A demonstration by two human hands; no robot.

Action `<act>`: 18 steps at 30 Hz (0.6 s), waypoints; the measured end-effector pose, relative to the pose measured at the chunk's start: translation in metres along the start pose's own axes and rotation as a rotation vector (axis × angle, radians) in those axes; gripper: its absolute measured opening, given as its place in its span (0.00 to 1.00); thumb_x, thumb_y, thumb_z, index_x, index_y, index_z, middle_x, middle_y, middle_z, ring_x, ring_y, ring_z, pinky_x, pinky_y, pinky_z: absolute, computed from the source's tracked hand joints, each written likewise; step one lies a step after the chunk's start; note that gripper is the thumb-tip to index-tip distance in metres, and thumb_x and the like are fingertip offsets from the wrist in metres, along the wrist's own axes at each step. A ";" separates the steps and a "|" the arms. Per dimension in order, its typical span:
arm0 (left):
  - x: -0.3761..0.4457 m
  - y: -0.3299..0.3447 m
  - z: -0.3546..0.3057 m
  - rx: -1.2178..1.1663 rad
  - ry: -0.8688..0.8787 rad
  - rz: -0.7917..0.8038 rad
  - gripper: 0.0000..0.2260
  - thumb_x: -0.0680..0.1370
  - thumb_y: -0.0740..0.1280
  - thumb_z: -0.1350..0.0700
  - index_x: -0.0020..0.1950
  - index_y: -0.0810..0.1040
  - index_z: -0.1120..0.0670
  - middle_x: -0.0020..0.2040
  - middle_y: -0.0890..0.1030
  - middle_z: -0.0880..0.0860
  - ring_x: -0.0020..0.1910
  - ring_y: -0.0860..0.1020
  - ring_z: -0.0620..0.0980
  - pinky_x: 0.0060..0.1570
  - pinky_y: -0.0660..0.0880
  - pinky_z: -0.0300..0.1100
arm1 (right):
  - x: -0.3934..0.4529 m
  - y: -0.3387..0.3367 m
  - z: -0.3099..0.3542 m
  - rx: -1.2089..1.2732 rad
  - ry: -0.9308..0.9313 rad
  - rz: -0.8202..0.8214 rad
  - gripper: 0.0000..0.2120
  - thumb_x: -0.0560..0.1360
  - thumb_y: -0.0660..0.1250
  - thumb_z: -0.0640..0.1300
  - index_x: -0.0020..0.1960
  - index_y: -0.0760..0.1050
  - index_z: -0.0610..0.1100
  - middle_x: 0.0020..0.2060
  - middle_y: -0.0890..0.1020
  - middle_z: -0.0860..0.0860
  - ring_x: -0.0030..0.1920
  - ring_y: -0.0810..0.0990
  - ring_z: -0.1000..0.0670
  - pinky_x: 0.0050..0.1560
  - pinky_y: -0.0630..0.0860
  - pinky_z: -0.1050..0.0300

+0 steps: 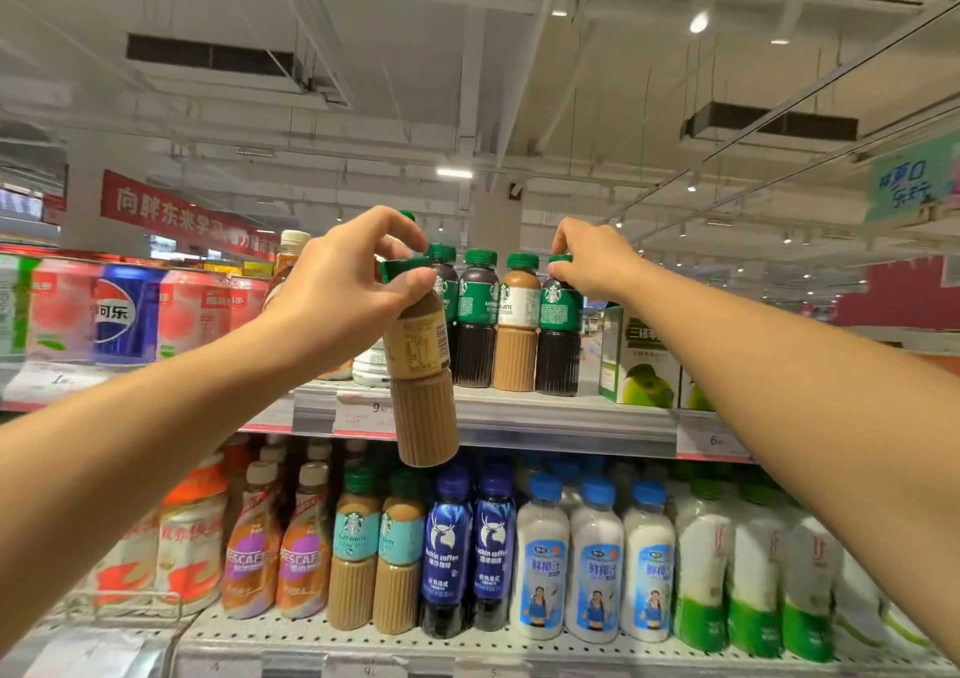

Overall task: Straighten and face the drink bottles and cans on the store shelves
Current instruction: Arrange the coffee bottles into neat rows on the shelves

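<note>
On the grey top store shelf (519, 420), right hand (592, 262) pinches a dark green-capped coffee bottle (558, 334); left hand (343, 293) grips a tan ribbed latte bottle (423, 391) — best set upright, logo outward.

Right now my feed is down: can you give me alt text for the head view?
The left hand holds a tan coffee bottle by its neck, lifted off in front of the top shelf, while the right hand grips the green cap of a dark coffee bottle standing in the row there. More bottled drinks fill the shelf below.
</note>
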State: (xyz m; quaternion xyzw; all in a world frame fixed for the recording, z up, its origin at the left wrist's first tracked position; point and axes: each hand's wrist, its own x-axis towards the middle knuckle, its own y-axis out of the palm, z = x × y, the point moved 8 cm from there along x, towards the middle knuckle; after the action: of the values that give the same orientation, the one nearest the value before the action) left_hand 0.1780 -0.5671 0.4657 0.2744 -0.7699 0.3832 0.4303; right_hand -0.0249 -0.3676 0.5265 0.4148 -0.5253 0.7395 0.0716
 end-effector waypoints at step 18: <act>0.000 0.038 -0.010 -0.015 -0.022 0.085 0.10 0.79 0.71 0.49 0.59 0.76 0.45 0.51 0.77 0.45 0.48 0.77 0.44 0.40 0.73 0.36 | -0.031 -0.031 0.017 0.028 -0.273 -0.165 0.10 0.80 0.65 0.45 0.59 0.79 0.47 0.54 0.83 0.49 0.55 0.81 0.48 0.56 0.79 0.45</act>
State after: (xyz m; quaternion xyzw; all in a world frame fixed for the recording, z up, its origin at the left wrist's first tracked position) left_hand 0.1535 -0.5379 0.4551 0.2424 -0.7884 0.3924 0.4070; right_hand 0.0212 -0.3579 0.5287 0.5540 -0.4838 0.6753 0.0542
